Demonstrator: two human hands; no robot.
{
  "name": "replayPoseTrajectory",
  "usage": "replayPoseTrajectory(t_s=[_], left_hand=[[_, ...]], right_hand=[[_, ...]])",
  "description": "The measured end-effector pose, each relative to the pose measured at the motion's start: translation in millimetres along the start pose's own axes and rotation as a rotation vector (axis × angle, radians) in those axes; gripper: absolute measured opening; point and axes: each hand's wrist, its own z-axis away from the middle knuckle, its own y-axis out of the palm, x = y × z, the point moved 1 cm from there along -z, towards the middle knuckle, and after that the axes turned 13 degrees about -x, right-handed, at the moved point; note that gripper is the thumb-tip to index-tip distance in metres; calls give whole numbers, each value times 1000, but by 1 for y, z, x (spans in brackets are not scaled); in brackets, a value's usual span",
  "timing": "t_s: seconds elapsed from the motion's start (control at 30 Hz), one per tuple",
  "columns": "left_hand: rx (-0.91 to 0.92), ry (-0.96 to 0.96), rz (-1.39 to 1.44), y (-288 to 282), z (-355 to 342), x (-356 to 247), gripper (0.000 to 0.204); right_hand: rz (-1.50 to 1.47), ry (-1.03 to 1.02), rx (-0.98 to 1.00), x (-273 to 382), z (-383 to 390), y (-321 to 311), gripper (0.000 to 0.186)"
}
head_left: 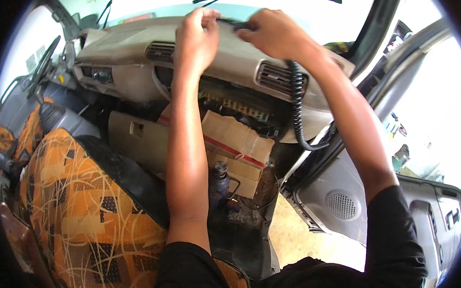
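Note:
Both arms reach forward over the beige dashboard (pixel 126 37) of a vehicle cab. My right hand (pixel 277 34) is closed around a dark object (pixel 243 26), mostly hidden by its fingers and blurred. A thin dark part runs from it toward my left hand (pixel 198 33). The left fingers are curled together near the windscreen's lower edge; what they hold, if anything, is hidden. A black coiled hose (pixel 297 88) hangs below my right forearm, in front of the right air vent (pixel 275 76); its upper end is hidden.
Under the dashboard, a fuse panel (pixel 239 108) lies exposed above flattened cardboard (pixel 238 136). A blue bottle jack (pixel 220 181) stands in the footwell. An orange patterned seat (pixel 93 203) fills the left, the steering wheel (pixel 44 65) beyond it. At right, the door (pixel 332 191) stands open.

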Motion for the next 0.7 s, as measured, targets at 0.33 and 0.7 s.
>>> replayPoseTrajectory(t_s=[0.33, 0.7], left_hand=[[149, 21, -181, 42, 35, 0, 49], [91, 19, -74, 30, 21, 12, 26]], right_hand=[[-275, 82, -45, -121, -53, 67, 29], [-563, 552, 477, -250, -10, 68, 32]])
